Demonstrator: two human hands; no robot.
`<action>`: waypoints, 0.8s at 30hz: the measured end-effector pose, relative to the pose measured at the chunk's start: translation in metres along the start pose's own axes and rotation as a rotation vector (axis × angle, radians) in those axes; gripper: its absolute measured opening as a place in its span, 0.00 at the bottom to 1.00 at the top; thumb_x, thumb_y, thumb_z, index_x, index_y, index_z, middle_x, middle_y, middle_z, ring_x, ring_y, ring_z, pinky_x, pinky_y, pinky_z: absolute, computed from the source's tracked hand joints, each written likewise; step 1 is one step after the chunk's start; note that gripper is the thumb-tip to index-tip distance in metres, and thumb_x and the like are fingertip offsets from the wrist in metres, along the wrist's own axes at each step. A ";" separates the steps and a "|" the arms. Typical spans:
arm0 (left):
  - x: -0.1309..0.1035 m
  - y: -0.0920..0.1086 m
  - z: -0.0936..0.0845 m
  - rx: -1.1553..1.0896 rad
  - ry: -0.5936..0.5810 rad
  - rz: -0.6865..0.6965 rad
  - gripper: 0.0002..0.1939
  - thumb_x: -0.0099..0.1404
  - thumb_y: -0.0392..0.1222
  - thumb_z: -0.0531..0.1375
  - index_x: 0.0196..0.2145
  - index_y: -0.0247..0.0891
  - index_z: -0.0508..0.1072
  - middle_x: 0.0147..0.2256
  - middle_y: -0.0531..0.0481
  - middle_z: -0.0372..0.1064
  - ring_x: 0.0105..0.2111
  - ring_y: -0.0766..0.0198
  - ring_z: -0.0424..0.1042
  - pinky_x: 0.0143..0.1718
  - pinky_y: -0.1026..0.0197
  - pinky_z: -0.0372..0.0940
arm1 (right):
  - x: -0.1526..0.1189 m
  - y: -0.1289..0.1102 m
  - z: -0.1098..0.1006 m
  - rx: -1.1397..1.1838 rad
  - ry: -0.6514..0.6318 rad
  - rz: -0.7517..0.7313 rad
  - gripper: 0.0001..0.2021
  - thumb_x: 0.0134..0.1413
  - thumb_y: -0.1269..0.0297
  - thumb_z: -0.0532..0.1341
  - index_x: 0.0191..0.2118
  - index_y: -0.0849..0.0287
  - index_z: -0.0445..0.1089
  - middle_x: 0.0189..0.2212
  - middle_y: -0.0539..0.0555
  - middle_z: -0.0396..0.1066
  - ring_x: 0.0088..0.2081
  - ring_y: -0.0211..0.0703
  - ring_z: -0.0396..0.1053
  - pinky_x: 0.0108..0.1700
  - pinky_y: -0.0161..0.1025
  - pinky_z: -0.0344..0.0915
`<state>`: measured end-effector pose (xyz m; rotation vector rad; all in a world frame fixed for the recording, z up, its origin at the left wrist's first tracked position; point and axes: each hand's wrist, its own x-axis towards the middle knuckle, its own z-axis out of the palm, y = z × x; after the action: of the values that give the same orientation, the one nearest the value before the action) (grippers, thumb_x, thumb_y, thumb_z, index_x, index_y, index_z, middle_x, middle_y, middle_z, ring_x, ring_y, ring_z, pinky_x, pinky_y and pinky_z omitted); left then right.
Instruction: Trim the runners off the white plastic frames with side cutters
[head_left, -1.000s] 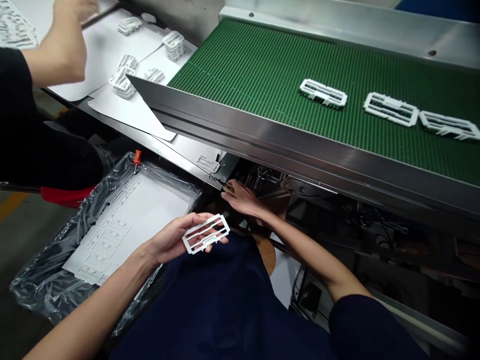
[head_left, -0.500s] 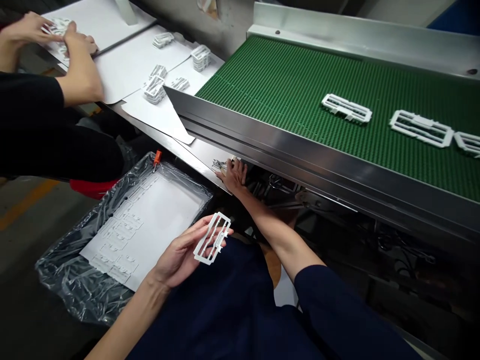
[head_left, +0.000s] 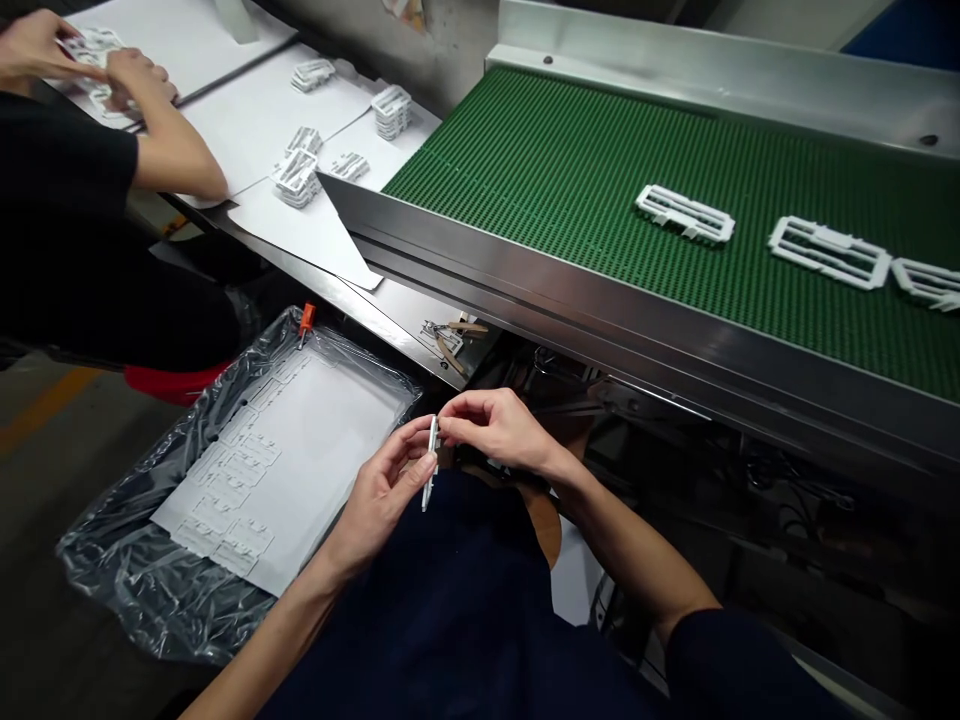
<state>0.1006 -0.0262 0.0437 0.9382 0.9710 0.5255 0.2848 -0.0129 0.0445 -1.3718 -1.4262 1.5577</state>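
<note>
A white plastic frame [head_left: 430, 470] is held over my lap, turned almost edge-on to the camera. My left hand [head_left: 386, 490] pinches it between thumb and fingers. At its upper end, the closed fingertips of my right hand [head_left: 499, 425] pinch the edge; whether they hold anything small besides is hidden. Beyond my hands, nippers with tan handles [head_left: 450, 352] lie on the metal table end, beside another white part. To the left, a bin lined with clear plastic [head_left: 127, 580] bears a white sheet [head_left: 330, 420] with rows of flat white frames [head_left: 232, 480].
A green conveyor belt [head_left: 525, 150] carries several white frames [head_left: 829, 252] behind a metal side rail [head_left: 570, 290]. Stacks of frames [head_left: 296, 175] stand on the papered table [head_left: 247, 130]. A co-worker's hands [head_left: 127, 75] handle white parts there. An orange-handled tool [head_left: 306, 320] rests at the bin's rim.
My right hand has come back from the table end to the frame, uncovering the nippers. My left hand has turned the frame from face-on to nearly edge-on.
</note>
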 end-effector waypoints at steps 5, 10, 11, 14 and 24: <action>0.002 -0.003 0.001 0.094 -0.008 0.056 0.22 0.64 0.42 0.57 0.55 0.43 0.60 0.51 0.48 0.63 0.50 0.59 0.63 0.50 0.61 0.60 | -0.008 -0.003 0.000 -0.042 -0.001 0.013 0.09 0.54 0.63 0.56 0.34 0.62 0.71 0.26 0.51 0.72 0.29 0.37 0.69 0.31 0.31 0.63; 0.002 -0.012 0.000 0.179 0.030 0.111 0.21 0.64 0.44 0.56 0.55 0.44 0.61 0.45 0.48 0.65 0.42 0.61 0.65 0.45 0.59 0.62 | -0.006 -0.003 0.001 -0.027 -0.039 0.024 0.10 0.55 0.63 0.56 0.31 0.62 0.71 0.26 0.51 0.72 0.28 0.37 0.69 0.29 0.31 0.62; 0.002 -0.014 -0.001 0.199 0.036 0.113 0.21 0.65 0.45 0.56 0.55 0.44 0.61 0.43 0.48 0.65 0.41 0.61 0.65 0.43 0.59 0.62 | -0.006 -0.003 0.000 -0.043 -0.045 0.025 0.10 0.55 0.63 0.56 0.31 0.62 0.71 0.25 0.51 0.72 0.28 0.36 0.69 0.29 0.30 0.61; 0.000 -0.016 -0.003 0.262 0.048 0.107 0.22 0.65 0.46 0.56 0.55 0.44 0.61 0.41 0.49 0.65 0.39 0.62 0.64 0.38 0.61 0.62 | -0.006 -0.004 0.001 -0.135 -0.050 0.010 0.10 0.54 0.65 0.55 0.31 0.62 0.72 0.24 0.50 0.71 0.26 0.35 0.67 0.28 0.30 0.59; -0.003 -0.019 -0.007 0.487 0.031 0.102 0.22 0.65 0.48 0.55 0.56 0.48 0.61 0.47 0.49 0.62 0.34 0.64 0.64 0.30 0.63 0.60 | -0.005 0.017 0.009 -0.005 0.031 0.086 0.06 0.47 0.66 0.59 0.25 0.63 0.69 0.18 0.48 0.66 0.21 0.32 0.62 0.23 0.29 0.55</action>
<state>0.0924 -0.0351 0.0265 1.4235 1.1070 0.3949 0.2808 -0.0248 0.0285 -1.4706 -1.3698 1.5811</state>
